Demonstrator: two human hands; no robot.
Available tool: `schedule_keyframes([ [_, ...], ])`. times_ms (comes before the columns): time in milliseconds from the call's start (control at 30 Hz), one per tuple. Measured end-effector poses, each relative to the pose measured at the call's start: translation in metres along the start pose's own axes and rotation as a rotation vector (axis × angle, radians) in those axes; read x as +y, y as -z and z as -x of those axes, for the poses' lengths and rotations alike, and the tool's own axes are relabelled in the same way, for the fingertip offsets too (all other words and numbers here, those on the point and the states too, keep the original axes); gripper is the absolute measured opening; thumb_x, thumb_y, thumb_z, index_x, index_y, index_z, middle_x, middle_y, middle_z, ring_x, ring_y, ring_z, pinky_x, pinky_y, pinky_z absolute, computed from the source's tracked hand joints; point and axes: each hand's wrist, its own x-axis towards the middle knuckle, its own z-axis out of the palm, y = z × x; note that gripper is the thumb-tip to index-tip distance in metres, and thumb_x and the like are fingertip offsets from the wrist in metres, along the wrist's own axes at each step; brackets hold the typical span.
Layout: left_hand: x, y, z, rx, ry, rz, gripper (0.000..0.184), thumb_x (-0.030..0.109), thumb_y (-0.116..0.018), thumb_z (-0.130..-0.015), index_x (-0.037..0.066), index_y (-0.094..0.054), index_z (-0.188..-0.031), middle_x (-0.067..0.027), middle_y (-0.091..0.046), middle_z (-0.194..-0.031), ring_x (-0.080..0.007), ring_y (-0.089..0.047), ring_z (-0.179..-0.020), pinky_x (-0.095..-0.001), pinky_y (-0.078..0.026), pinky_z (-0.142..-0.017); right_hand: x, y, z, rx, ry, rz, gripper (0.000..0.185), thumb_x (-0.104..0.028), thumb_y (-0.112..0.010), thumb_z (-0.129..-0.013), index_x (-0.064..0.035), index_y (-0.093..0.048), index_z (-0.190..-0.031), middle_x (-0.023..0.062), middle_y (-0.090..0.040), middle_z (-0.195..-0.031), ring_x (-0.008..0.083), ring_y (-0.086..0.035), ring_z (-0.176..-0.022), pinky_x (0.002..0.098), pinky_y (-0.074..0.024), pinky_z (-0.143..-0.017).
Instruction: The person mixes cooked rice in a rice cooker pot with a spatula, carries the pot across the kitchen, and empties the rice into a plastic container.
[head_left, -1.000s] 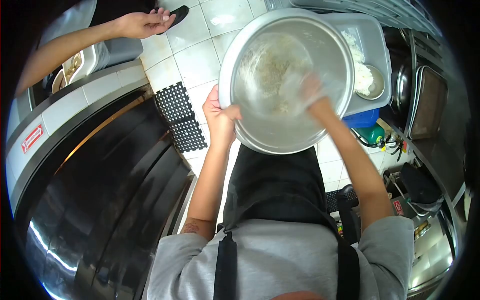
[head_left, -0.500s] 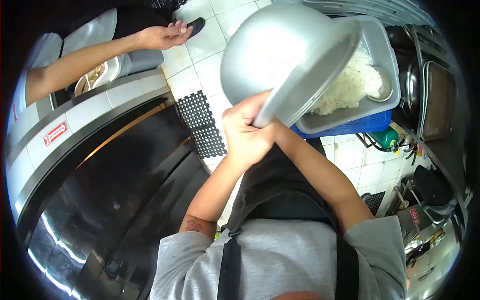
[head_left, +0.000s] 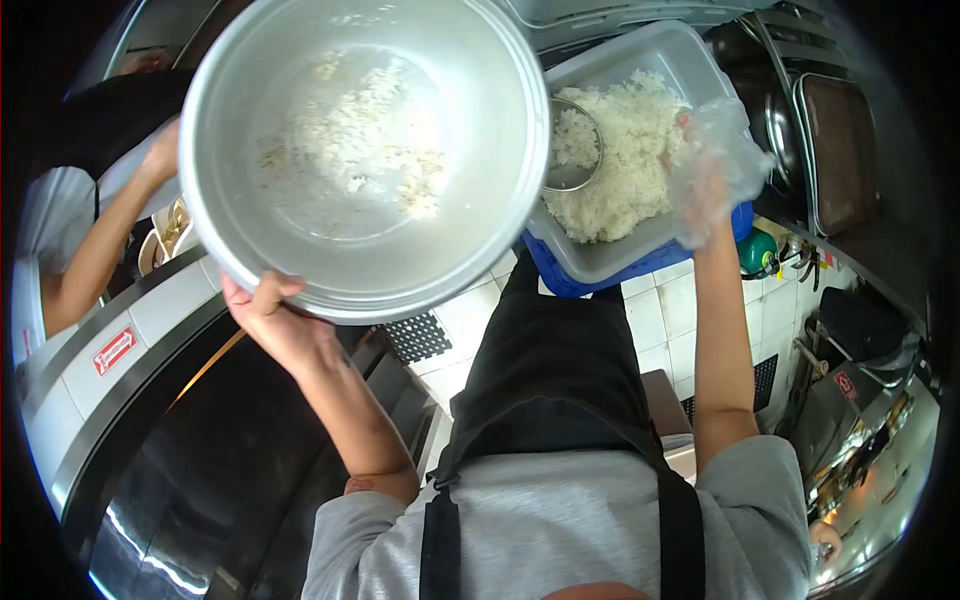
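My left hand (head_left: 268,312) grips the near rim of a large metal pot (head_left: 365,290), its thumb over the edge. The pot is tilted so that its inside faces me, with rice grains (head_left: 370,130) stuck to its bottom. My right hand (head_left: 703,190) is over the right side of a grey plastic tub (head_left: 590,265), inside clear, loose plastic (head_left: 740,165) that looks like a glove or bag. Blur and plastic obscure its fingers. White rice (head_left: 630,150) is heaped in the tub. A small round metal bowl (head_left: 598,165) with rice in it rests at the tub's left side, partly behind the pot.
Another person's arm (head_left: 105,230) is at the left, the hand beside the pot's rim; contact cannot be made out. The tub rests on something blue (head_left: 560,275). Metal trays (head_left: 840,150) stand on a rack at the right, above a green gas cylinder (head_left: 757,250).
The pot has moved left and turned from tipped over the tub to facing me. My right hand has left it for the rice. The small bowl has shifted to the tub's left side.
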Motion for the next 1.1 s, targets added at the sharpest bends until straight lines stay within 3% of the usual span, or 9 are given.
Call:
schedule_keyframes([
  [267, 0.013, -0.013, -0.049, 0.087, -0.146, -0.116, 0.055, -0.010, -0.042, -0.049, -0.003, -0.050, -0.103, -0.0091, -0.055, -0.089, -0.0193, -0.053, -0.077, -0.0273, -0.044, -0.072, 0.087, 0.080, -0.079, 0.126, -0.069, 1.131, 0.043, -0.035, -0.048, -0.086, 0.0003, -0.054, -0.110, 0.0211, -0.056, -0.114, 0.0386, -0.055, -0.100, 0.0444, -0.0434, -0.083],
  [400, 0.013, -0.010, -0.066, 0.066, -0.196, -0.134, 0.053, -0.010, -0.044, -0.048, 0.000, -0.051, -0.100, -0.0079, -0.055, -0.092, -0.0192, -0.053, -0.085, -0.0291, -0.044, -0.078, 0.122, 0.093, -0.080, -0.040, -0.102, 1.262, 0.048, -0.031, -0.042, -0.087, 0.0013, -0.046, -0.123, 0.0237, -0.046, -0.126, 0.0385, -0.041, -0.118, 0.0423, -0.0321, -0.100],
  [567, 0.007, -0.015, -0.076, -0.024, -0.235, -0.125, 0.049, -0.013, -0.043, -0.050, -0.003, -0.054, -0.097, -0.0080, -0.058, -0.084, -0.0170, -0.056, -0.072, -0.0241, -0.046, -0.067, 0.120, 0.088, -0.090, -0.259, 0.269, 1.303, 0.046, -0.020, -0.038, -0.090, -0.0014, -0.036, -0.132, 0.0179, -0.047, -0.123, 0.0318, -0.043, -0.116, 0.0375, -0.0325, -0.101],
  [633, 0.007, -0.026, -0.071, -0.020, -0.267, -0.099, 0.047, -0.016, -0.042, -0.052, -0.004, -0.056, -0.095, -0.0063, -0.059, -0.074, -0.0125, -0.054, -0.059, -0.0201, -0.042, -0.053, 0.115, 0.055, -0.098, -0.310, 0.550, 1.054, 0.045, -0.017, -0.036, -0.093, -0.0046, -0.031, -0.136, 0.0127, -0.050, -0.114, 0.0252, -0.049, -0.106, 0.0338, -0.0398, -0.095],
  [767, -0.002, -0.024, -0.073, -0.078, -0.271, -0.122, 0.048, -0.015, -0.045, -0.053, -0.005, -0.057, -0.098, -0.0055, -0.059, -0.074, -0.0096, -0.052, -0.057, -0.0176, -0.039, -0.049, 0.026, -0.128, -0.061, -0.809, 0.599, 0.267, 0.044, -0.016, -0.042, -0.091, -0.0068, -0.034, -0.134, 0.0085, -0.051, -0.116, 0.0181, -0.053, -0.100, 0.0305, -0.0472, -0.085],
  [900, -0.005, -0.034, -0.063, -0.091, -0.281, -0.165, 0.053, -0.015, -0.046, -0.054, -0.007, -0.057, -0.104, -0.0051, -0.060, -0.075, -0.0087, -0.051, -0.055, -0.0172, -0.038, -0.048, 0.030, -0.305, -0.045, -0.941, 0.679, 1.280, 0.043, -0.029, -0.042, -0.090, -0.0011, -0.049, -0.121, 0.0191, -0.046, -0.128, 0.0298, -0.043, -0.120, 0.0392, -0.0412, -0.093],
  [1000, -0.002, -0.043, -0.063, -0.103, -0.295, -0.182, 0.052, -0.014, -0.046, -0.055, -0.008, -0.057, -0.106, -0.0045, -0.060, -0.074, -0.0080, -0.051, -0.052, -0.0175, -0.039, -0.046, 0.120, -0.339, -0.039, -0.320, 0.989, 1.082, 0.041, -0.032, -0.044, -0.089, -0.0048, -0.052, -0.119, 0.0167, -0.051, -0.123, 0.0268, -0.048, -0.115, 0.0366, -0.0414, -0.092],
  [1067, 0.000, -0.047, -0.069, -0.121, -0.290, -0.185, 0.051, -0.013, -0.047, -0.056, -0.008, -0.057, -0.106, -0.0044, -0.059, -0.074, -0.0080, -0.051, -0.052, -0.0180, -0.039, -0.046, 0.095, -0.369, -0.030, -0.767, 0.259, 1.007, 0.039, -0.030, -0.048, -0.085, -0.0101, -0.053, -0.118, 0.0144, -0.054, -0.119, 0.0259, -0.053, -0.110, 0.0339, -0.0430, -0.088],
  [1100, 0.001, -0.048, -0.073, -0.119, -0.324, -0.210, 0.049, -0.013, -0.048, -0.057, -0.008, -0.057, -0.105, -0.0043, -0.060, -0.074, -0.0079, -0.051, -0.052, -0.0180, -0.040, -0.046, 0.088, -0.379, -0.005, -0.795, 0.376, 1.095, 0.036, -0.029, -0.048, -0.084, -0.0096, -0.056, -0.113, 0.0155, -0.057, -0.115, 0.0272, -0.055, -0.106, 0.0341, -0.0445, -0.084],
])
